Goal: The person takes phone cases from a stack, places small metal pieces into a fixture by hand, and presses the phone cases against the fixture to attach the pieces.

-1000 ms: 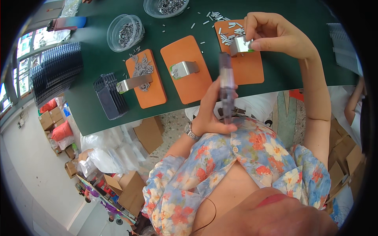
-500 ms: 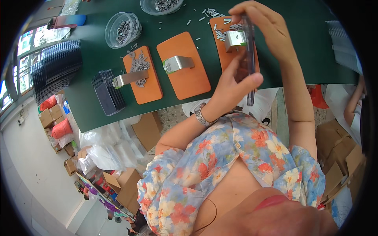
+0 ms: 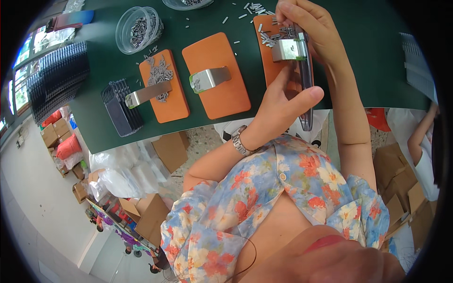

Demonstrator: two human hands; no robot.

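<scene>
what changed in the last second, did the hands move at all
The left hand carried the long clear strip up from in front of the chest to the right orange board, beside its metal clip. The right hand stayed at the small metal pins there. The other two boards and the pin bowl did not move.

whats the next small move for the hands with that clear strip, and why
Probably lift one small metal pin and seat it in the clear strip. The left hand holds the strip upright against the metal clip on the right orange block, while the right hand pinches at its top end, right beside the loose pins.
</scene>
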